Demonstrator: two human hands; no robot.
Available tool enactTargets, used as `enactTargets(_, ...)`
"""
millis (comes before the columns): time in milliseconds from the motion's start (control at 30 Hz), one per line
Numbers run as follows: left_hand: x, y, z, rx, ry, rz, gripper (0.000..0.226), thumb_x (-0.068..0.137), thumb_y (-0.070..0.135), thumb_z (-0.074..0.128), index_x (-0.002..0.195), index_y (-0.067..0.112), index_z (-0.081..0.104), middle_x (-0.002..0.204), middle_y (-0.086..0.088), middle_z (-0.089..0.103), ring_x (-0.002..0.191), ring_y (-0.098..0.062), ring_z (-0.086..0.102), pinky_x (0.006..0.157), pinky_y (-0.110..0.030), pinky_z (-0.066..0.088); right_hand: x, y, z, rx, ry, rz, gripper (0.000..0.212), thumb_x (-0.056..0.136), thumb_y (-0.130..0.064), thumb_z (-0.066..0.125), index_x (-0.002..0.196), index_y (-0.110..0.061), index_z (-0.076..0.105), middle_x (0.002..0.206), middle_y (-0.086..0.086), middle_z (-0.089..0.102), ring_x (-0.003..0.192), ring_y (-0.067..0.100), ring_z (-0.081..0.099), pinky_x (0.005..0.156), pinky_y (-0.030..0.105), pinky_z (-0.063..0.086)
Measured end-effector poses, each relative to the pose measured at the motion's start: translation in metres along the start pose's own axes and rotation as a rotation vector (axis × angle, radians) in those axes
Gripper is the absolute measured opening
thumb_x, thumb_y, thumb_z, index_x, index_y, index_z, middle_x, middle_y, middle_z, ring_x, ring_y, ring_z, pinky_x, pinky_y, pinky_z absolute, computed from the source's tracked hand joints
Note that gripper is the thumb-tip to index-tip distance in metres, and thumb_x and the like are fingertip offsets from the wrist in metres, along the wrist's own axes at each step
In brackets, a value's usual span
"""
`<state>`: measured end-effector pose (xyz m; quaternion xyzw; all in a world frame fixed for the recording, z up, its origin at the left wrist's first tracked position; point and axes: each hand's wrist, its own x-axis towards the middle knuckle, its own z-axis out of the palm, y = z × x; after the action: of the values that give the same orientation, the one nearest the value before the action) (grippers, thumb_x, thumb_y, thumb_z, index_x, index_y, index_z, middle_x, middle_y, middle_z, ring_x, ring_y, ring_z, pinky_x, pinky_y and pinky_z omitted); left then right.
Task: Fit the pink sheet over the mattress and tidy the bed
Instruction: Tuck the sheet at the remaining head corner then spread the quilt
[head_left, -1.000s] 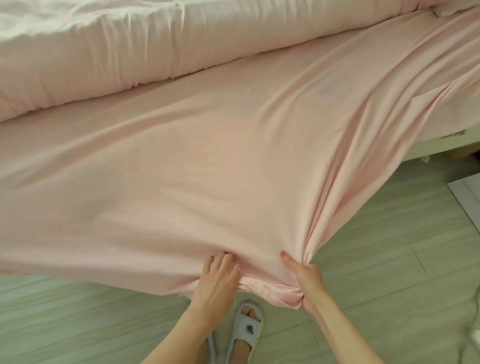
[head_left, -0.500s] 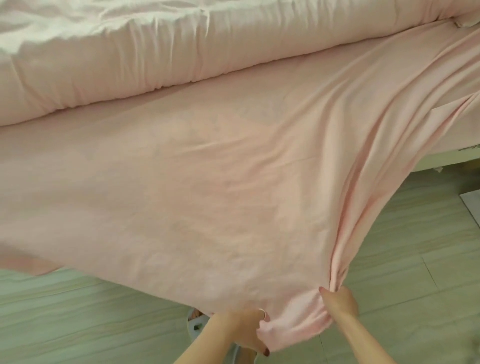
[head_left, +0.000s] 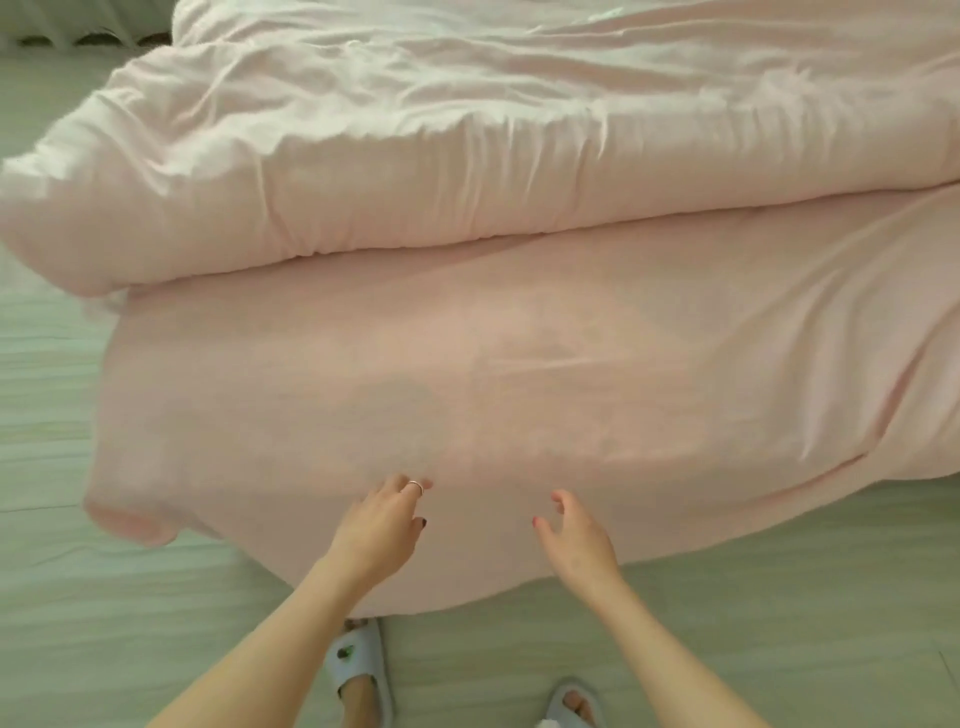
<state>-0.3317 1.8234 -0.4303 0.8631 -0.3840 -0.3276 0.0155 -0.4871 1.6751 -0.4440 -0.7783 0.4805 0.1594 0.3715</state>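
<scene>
Two loose folds crease the pink sheet (head_left: 519, 374).

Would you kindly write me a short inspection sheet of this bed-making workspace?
Surface: pink sheet spread out, long creases at the right, near edge hanging toward the floor.
Job's things: bunched duvet lies along the sheet's far side.
Clutter: nothing seen.
Hands: left hand and right hand over the near edge, fingers loose, holding nothing.
Cables: nothing seen.
Surroundings: pale floor; slippers on the feet.
</scene>
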Motion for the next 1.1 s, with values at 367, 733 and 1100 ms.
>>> enactTargets(367, 0.045, -0.243, -0.066, 0.367, 0.179, -0.064, 0.109, 0.032, 0.036, 0.093, 0.132, 0.024, 0.049, 0.138, -0.019, 0.047, 0.126, -0.042, 0.042, 0.081, -0.068, 0.043, 0.075, -0.233, 0.103, -0.578, 0.094, -0.425, 0.090, 0.088, -0.044, 0.056, 0.150, -0.024, -0.006, 0.159, 0.004, -0.010, 0.147, 0.026, -0.006, 0.114, 0.056, 0.004)
enactTargets(733, 0.083, -0.253, -0.067, 0.374, 0.509, 0.302, 0.009, 0.061, 0.010, 0.066, 0.065, 0.017, 0.062, 0.068, 0.000, 0.058, 0.073, -0.024, 0.051, 0.068, -0.033, 0.030, 0.113, -0.252, 0.114, -0.710, 0.434, -0.559, 0.028, 0.043, -0.008, 0.083, 0.056, -0.016, 0.060, 0.058, 0.002, 0.059, 0.057, 0.024, 0.058, 0.048, 0.026, 0.041)
enactTargets(1100, 0.071, -0.241, -0.074, 0.459, 0.187, 0.424, 0.024, 0.042, 0.018, 0.080, 0.044, 0.024, 0.058, 0.044, 0.010, 0.052, 0.047, -0.014, 0.056, 0.051, -0.022, 0.037, 0.085, -0.217, 0.108, -0.521, -0.095, -0.409, 0.019, 0.083, -0.026, 0.062, 0.088, -0.009, 0.071, 0.096, 0.011, 0.067, 0.094, 0.029, 0.062, 0.077, 0.034, 0.049)
